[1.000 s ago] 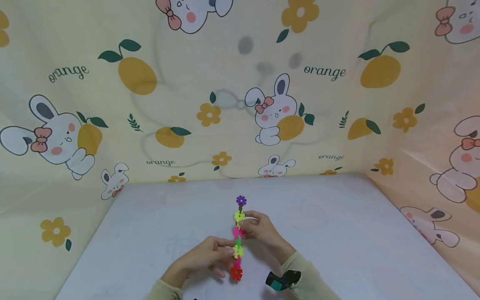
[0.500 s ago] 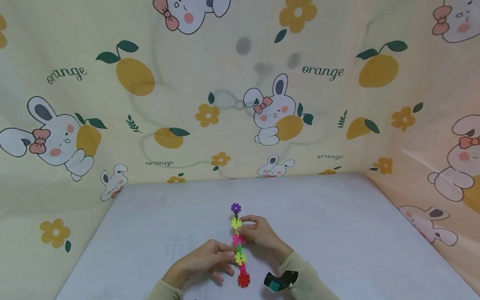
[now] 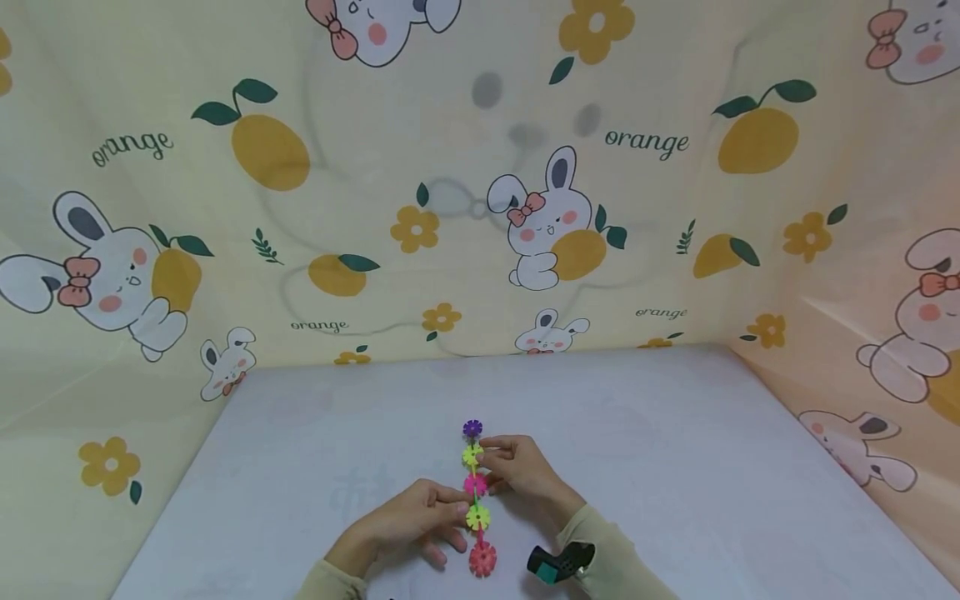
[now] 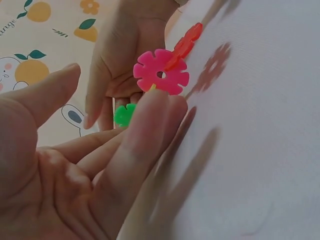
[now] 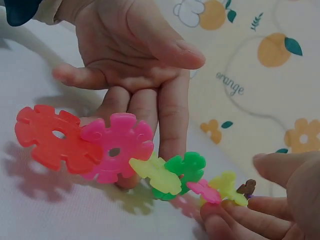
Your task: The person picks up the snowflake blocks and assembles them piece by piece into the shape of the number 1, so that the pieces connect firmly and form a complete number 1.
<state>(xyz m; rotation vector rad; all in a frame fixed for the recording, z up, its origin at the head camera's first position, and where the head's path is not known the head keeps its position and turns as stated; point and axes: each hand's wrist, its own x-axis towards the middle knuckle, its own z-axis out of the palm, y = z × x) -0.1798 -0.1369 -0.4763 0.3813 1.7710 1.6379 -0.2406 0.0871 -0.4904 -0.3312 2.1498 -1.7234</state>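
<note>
A chain of notched plastic snowflake discs (image 3: 476, 485) lies between both hands, low over the table. Its far end is a purple disc (image 3: 472, 428); the near end is a red disc (image 3: 482, 558). My left hand (image 3: 408, 518) pinches the chain by the nearer yellow disc (image 3: 477, 518). With thumb and fingertips my right hand (image 3: 525, 468) holds it around the farther yellow disc (image 3: 471, 455). In the left wrist view my fingers cover part of the chain below a pink disc (image 4: 147, 75). A green disc (image 5: 192, 162) and a small brown disc (image 5: 246, 187) show in the right wrist view.
The white tabletop (image 3: 660, 450) spreads around the hands. A cream cloth backdrop (image 3: 450, 100) printed with rabbits and oranges rises behind and at both sides. A black band with a teal patch (image 3: 561, 563) is on the right wrist.
The chain's purple far end has come nearer and lower, and the red end has shifted slightly right. The discs have turned to show different faces. Both hands keep their grip.
</note>
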